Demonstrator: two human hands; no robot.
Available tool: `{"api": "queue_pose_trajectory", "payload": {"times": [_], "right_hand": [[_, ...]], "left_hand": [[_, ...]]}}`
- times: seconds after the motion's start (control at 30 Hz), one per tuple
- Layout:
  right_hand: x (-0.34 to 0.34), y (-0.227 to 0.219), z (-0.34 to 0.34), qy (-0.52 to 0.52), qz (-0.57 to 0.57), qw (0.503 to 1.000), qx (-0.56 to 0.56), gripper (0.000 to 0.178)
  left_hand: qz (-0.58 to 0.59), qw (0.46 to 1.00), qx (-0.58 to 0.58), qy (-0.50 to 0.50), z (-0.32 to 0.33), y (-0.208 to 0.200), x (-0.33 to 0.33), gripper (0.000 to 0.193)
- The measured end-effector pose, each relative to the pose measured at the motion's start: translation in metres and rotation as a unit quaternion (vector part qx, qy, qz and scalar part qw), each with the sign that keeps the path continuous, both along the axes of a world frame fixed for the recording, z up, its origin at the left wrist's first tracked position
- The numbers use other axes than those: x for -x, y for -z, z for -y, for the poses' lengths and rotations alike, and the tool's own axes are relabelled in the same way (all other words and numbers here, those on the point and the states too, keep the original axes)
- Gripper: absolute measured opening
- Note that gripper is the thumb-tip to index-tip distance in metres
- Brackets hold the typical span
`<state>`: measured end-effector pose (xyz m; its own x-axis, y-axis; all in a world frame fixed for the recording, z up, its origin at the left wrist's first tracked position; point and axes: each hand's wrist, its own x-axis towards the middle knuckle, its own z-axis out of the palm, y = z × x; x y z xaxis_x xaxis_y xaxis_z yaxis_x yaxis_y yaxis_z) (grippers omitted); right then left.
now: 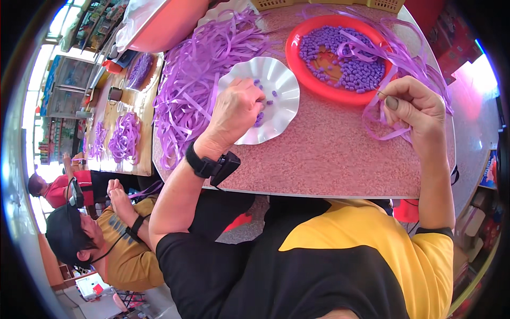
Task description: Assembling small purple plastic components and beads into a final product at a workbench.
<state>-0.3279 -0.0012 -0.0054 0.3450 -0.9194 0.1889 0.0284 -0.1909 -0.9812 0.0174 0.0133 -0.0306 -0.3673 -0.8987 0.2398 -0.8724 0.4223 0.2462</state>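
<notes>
My left hand (243,103) reaches down into a white scalloped plate (284,87), its fingers curled together. Small purple beads (258,118) lie scattered on that plate beside the fingertips; whatever the fingers pinch is hidden behind the hand. Off to the right, my right hand (411,109) is closed in a pinch at the edge of a red plate (321,94). A purple ribbon (380,133) trails from it, and a thin, dark tip pokes out between thumb and forefinger. Many purple beads (361,74) fill the red plate, with a loop of ribbon lying across them.
A large heap of purple ribbons (186,106) covers the table's left side. Behind it stands a pink basin (169,26); a yellow crate (329,4) sits at the far edge. To the left, a co-worker (114,247) sits near a wooden table (143,154) holding more ribbons.
</notes>
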Motion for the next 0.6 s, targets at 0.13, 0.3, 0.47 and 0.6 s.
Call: {"api": "queue_pose_trajectory", "payload": {"times": [0.13,0.3,0.47,0.6], "right_hand": [[0.006,-0.003,-0.004,-0.015,0.027,1.0,0.007,0.01],[0.005,-0.008,-0.009,-0.023,0.013,0.999,0.027,0.012],[-0.001,-0.007,-0.017,-0.018,-0.021,0.998,0.053,0.013],[-0.005,0.002,-0.016,-0.053,-0.085,0.989,0.112,0.021]], "left_hand": [[-0.014,1.0,-0.01,-0.017,0.002,0.008,0.0,0.008],[-0.133,0.99,-0.013,-0.054,0.0,0.005,0.008,0.005],[-0.491,0.822,-0.238,-0.162,-0.015,-0.032,0.038,0.008],[-0.7,0.648,-0.292,-0.074,-0.022,-0.025,0.074,0.015]]}}
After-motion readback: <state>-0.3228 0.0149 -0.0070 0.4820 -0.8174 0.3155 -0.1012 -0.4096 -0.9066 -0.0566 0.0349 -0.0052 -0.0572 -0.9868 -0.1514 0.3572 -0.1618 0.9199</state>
